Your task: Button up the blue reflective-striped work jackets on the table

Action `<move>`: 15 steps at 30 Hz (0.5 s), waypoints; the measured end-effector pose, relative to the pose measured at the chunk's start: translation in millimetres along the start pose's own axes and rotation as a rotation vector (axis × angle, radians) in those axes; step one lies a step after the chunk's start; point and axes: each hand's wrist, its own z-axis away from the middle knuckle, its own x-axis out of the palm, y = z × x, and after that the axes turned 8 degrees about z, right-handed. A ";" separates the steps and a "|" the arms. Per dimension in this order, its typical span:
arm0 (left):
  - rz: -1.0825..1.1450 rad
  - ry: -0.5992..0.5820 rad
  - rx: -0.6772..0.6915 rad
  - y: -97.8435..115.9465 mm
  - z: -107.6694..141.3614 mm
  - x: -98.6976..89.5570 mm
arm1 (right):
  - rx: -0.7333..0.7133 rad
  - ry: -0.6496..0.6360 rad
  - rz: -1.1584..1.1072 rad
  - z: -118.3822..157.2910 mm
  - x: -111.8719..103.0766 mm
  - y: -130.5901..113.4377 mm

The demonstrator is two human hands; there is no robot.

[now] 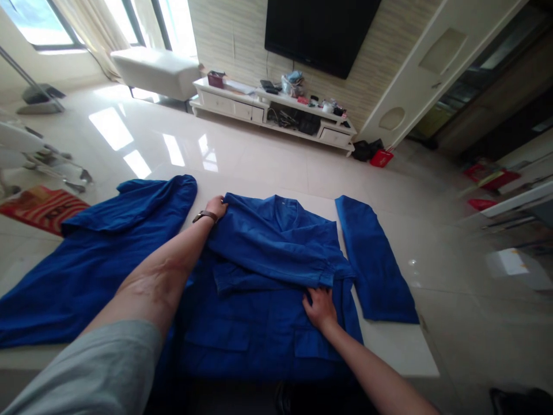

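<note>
A blue jacket lies on the white table, its collar at the far side and its sleeves folded across the chest. At the jacket's far left shoulder, my left hand is closed on the cloth; a dark watch band circles that wrist. My right hand rests at the sleeve cuff on the right side, fingertips on the cuff's edge and partly hidden by cloth, so its grip is unclear.
Another blue garment spreads over the table's left part. A folded blue piece lies at the right. Beyond the table are a glossy floor, a low white cabinet and a red patterned bag.
</note>
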 end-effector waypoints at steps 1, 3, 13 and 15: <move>-0.012 0.015 -0.001 1.7 3.8 2.4 | 0.007 -0.002 0.004 -0.5 -0.4 -0.6; -0.032 0.057 0.065 0.5 24.1 1.4 | 0.015 -0.013 0.003 -0.9 -1.4 -1.6; -0.434 -0.493 0.565 -91.6 210.5 -54.9 | -0.007 -0.032 0.027 -1.0 -3.8 -1.0; -0.464 -0.510 0.541 -99.6 221.2 -53.9 | -0.013 -0.041 0.040 -1.8 -2.5 -0.2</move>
